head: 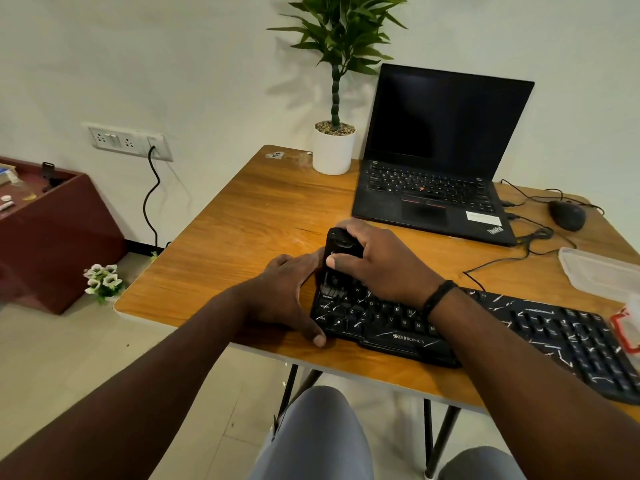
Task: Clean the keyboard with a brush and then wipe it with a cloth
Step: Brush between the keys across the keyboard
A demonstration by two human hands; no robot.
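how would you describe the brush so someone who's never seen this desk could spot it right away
Start at the wooden table and find the black keyboard along its near edge. At the keyboard's left end, the right hand grips a chunky black brush, bristles down on the keys, while the left hand steadies that end. It is the only black thing being gripped; the mouse lies untouched.

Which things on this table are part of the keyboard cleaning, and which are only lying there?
Part of the job:
- keyboard, littered with white bits
- black brush, held in the right hand
- left hand, steadying the keyboard's left end

Only lying about:
- laptop
- mouse
- potted plant
- clear plastic container

No cloth is recognisable in view.
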